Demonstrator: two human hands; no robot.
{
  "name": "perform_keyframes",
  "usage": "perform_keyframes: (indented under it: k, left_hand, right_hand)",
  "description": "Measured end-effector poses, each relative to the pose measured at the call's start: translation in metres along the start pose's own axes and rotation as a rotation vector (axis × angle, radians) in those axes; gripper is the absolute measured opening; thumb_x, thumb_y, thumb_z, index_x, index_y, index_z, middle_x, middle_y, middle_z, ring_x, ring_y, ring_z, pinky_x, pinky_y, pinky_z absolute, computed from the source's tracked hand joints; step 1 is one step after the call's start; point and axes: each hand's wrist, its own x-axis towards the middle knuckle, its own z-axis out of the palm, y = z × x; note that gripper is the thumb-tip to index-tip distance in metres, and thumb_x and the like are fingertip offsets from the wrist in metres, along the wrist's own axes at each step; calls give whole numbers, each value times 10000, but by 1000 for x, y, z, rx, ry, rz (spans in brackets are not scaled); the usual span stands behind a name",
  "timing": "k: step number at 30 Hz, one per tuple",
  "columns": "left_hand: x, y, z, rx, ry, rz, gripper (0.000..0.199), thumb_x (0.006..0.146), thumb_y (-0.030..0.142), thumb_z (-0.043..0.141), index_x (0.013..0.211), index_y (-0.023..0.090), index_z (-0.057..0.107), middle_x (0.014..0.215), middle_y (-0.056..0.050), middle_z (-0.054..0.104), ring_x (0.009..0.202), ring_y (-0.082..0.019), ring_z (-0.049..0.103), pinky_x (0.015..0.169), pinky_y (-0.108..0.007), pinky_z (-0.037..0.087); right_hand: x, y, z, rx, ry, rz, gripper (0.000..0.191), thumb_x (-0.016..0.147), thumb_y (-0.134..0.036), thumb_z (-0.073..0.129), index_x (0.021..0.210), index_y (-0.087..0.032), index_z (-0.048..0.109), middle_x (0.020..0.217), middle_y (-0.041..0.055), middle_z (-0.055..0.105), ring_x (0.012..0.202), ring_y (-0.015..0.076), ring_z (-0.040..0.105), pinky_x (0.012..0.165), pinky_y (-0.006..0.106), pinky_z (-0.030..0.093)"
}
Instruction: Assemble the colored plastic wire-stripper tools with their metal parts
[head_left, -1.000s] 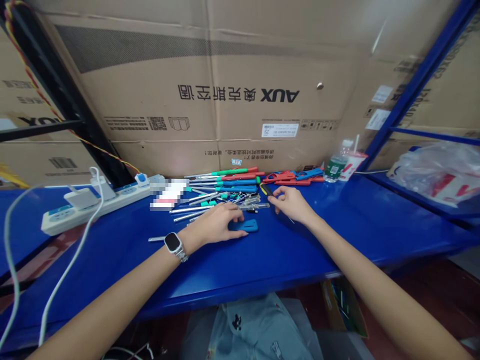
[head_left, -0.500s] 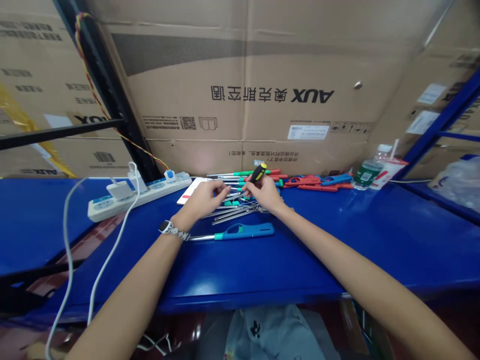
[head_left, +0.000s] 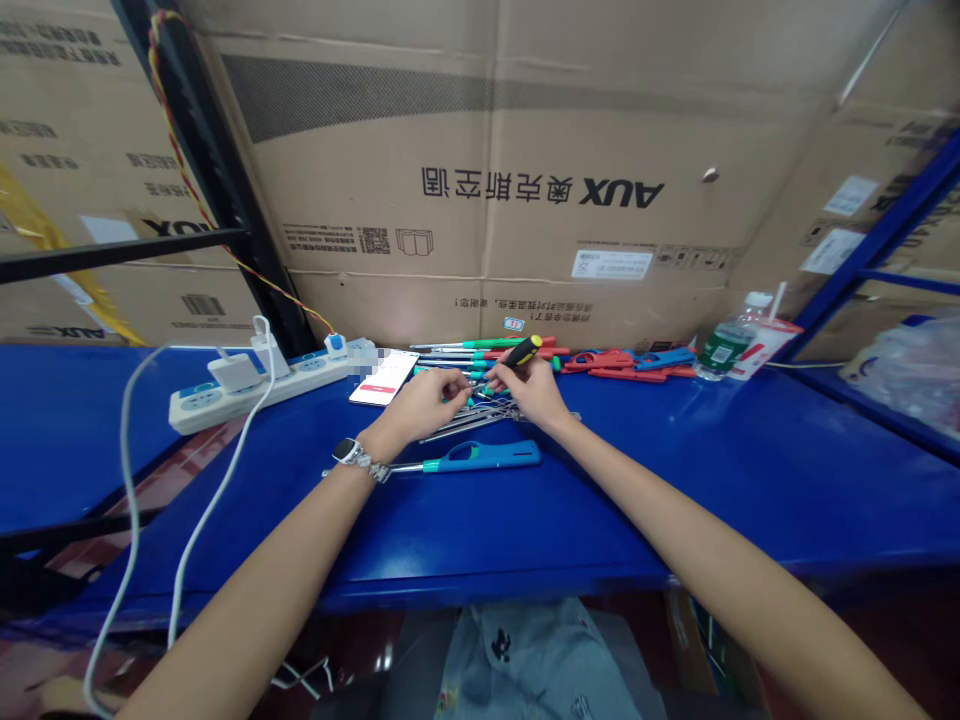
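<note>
My right hand is closed around a screwdriver with a black and yellow handle, its handle leaning up to the right. Close by on the left, my left hand has thumb and fingers pinched together near the screwdriver's tip. What it pinches is too small and covered to name. Beneath both hands lie thin metal tubes and small green parts. A blue utility lighter with a metal nozzle rests in front of them, its nozzle end partly behind my left wrist.
Behind my hands are green and red lighters. Red and blue handle shells lie to the right, then a bottle and a cup with a straw. At left are a phone and a power strip with cables. Cardboard stands behind.
My left hand has moved right, closer to the screwdriver's tip, uncovering more of the phone. The screwdriver's handle leans further to the right.
</note>
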Motion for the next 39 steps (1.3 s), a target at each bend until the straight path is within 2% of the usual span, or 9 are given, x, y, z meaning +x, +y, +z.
perform_keyframes:
  k: [4, 8, 11, 16, 27, 39]
  left_hand:
    - [1, 11, 4, -63, 61, 7, 63, 869, 226, 658, 900, 174, 677, 845, -52, 738, 787, -187, 675, 714, -315, 493]
    - [-1, 22, 11, -163, 61, 12, 195, 824, 316, 766, 948, 181, 702, 932, -65, 771, 867, -214, 715, 780, -345, 550]
    - [-2, 26, 17, -239, 4, -21, 211, 823, 357, 774, 933, 182, 729, 909, -64, 784, 831, -211, 724, 748, -336, 571]
    - [-2, 26, 22, -327, -55, -51, 164, 862, 329, 705, 849, 171, 747, 807, -59, 779, 735, -181, 705, 692, -305, 559]
    - [-3, 28, 19, -217, -24, -18, 191, 861, 329, 673, 772, 172, 736, 720, -44, 742, 644, -159, 625, 614, -289, 469]
    - [-3, 35, 17, -116, -46, -42, 176, 867, 304, 658, 782, 165, 725, 710, -35, 725, 646, -164, 623, 630, -291, 442]
  right_hand:
    - [-13, -16, -16, 126, 52, 14, 300, 759, -458, 740, 861, -221, 587, 759, 19, 722, 648, 178, 706, 686, 341, 611]
    - [-28, -27, -27, 203, 96, 87, 265, 748, -431, 735, 822, -221, 590, 781, 30, 739, 639, 181, 707, 686, 342, 612]
    - [-35, -30, -29, 272, 103, 108, 256, 725, -397, 739, 830, -224, 582, 778, 25, 746, 633, 181, 707, 675, 337, 609]
    - [-37, -34, -28, 274, 87, 108, 235, 741, -392, 723, 830, -227, 582, 776, 28, 743, 632, 184, 702, 677, 346, 607]
    - [-42, -42, -25, 150, 79, 12, 268, 785, -463, 710, 854, -239, 580, 775, 49, 732, 644, 214, 705, 680, 400, 629]
    - [-42, -43, -25, 147, 91, -21, 292, 790, -483, 721, 830, -238, 568, 761, 50, 731, 596, 196, 692, 605, 364, 600]
